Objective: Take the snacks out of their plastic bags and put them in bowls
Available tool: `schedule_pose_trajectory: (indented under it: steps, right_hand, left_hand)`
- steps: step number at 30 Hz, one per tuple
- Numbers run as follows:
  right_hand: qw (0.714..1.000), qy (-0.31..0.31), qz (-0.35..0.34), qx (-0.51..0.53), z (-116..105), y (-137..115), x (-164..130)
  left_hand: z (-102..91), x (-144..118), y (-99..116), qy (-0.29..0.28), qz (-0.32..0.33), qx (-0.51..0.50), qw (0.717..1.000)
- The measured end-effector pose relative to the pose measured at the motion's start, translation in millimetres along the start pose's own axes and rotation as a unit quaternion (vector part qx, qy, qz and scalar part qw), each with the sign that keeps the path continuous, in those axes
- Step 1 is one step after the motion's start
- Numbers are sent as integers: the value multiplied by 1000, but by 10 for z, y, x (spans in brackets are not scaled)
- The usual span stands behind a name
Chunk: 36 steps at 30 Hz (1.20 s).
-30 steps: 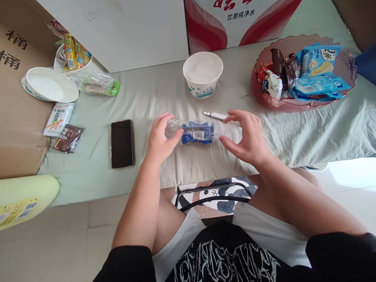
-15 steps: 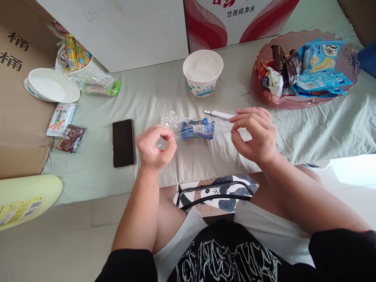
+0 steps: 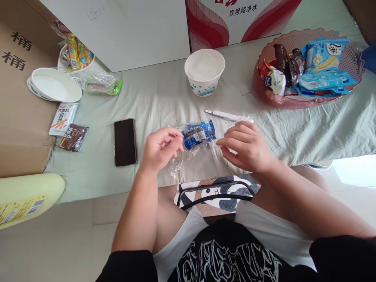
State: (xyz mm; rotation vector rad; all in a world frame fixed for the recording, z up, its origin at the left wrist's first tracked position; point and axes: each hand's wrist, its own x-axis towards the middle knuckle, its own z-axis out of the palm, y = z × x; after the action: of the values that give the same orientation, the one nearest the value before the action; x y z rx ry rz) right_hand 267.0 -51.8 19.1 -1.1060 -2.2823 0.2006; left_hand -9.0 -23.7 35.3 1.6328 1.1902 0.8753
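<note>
**Two hands at a blue snack packet wrapped in clear film**

The left hand [image 3: 161, 148] pinches the clear film [image 3: 179, 158] at the left end of the blue snack packet [image 3: 199, 134], fingers curled closed on it. The right hand [image 3: 245, 145] lies at the packet's right end with fingers half bent; whether they grip the film there cannot be told. The packet is tilted, right end higher, over the pale green sheet [image 3: 164, 98], between the two hands.

Surroundings: a black phone [image 3: 125, 142] lies flat, left of the left hand and apart from it. A white utility knife [image 3: 225, 114] lies just beyond the right hand's fingers. A white paper bowl [image 3: 204, 71] stands farther back, behind the packet. A red basket [image 3: 264, 94] at the right holds brown and blue wrapped snacks. At far left lie a second paper bowl [image 3: 54, 84], a bagged item with a green end [image 3: 100, 83], a white sachet [image 3: 63, 118] and a brown cocoa packet [image 3: 73, 137], beside a cardboard box [image 3: 17, 117]. A panda-print item [image 3: 216, 194] rests between the knees.
</note>
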Motion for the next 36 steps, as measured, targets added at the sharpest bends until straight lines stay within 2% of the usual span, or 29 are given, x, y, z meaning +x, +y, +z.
schedule_pose_trajectory:
  steps: [1,2,3,5,7,10,14,16,20,23,25,29,31,33,36]
  right_hand:
    - [1000,-9,-7,-2,-7,-25,-6]
    - [1000,-21,-10,-5,-16,-49,-13]
    - [999,-35,-9,-10,-24,-70,-21]
    - [997,-73,-5,-27,-34,-94,-39]
    - [992,-121,-3,-46,-30,-95,-57]
    - [983,-171,15,-62,-6,-75,-74]
    - [983,-121,112,-84,17,-81,-63]
    - [978,-97,155,-96,20,-98,-42]
    - [969,-99,199,-111,39,-138,12]
    - [964,-109,212,-115,79,-170,49]
    - [961,-122,224,-108,118,-191,72]
    - [944,-134,290,-80,223,-195,118]
    - [948,-122,287,-60,284,-176,133]
    - [962,-99,252,-42,340,-152,137]
    - [973,-69,217,-23,392,-128,126]
  left_hand:
    - [1,12,-28,70,38,37,996]
    - [5,26,-55,111,71,80,988]
    - [11,42,-80,119,94,124,981]
    - [27,73,-128,66,101,192,974]
    - [42,97,-170,10,76,218,973]
    - [55,117,-207,-10,37,213,976]
    - [84,120,-179,0,10,206,979]
    - [108,114,-149,-16,11,209,978]
    - [157,105,-127,-64,37,233,970]
    - [179,117,-149,-55,31,236,970]
    - [189,130,-168,-43,15,204,978]
    - [222,150,-181,-16,-45,90,995]
    - [241,159,-161,0,-83,7,997]
    - [252,175,-122,11,-129,-97,987]
    - [247,219,-43,37,-193,-232,953]
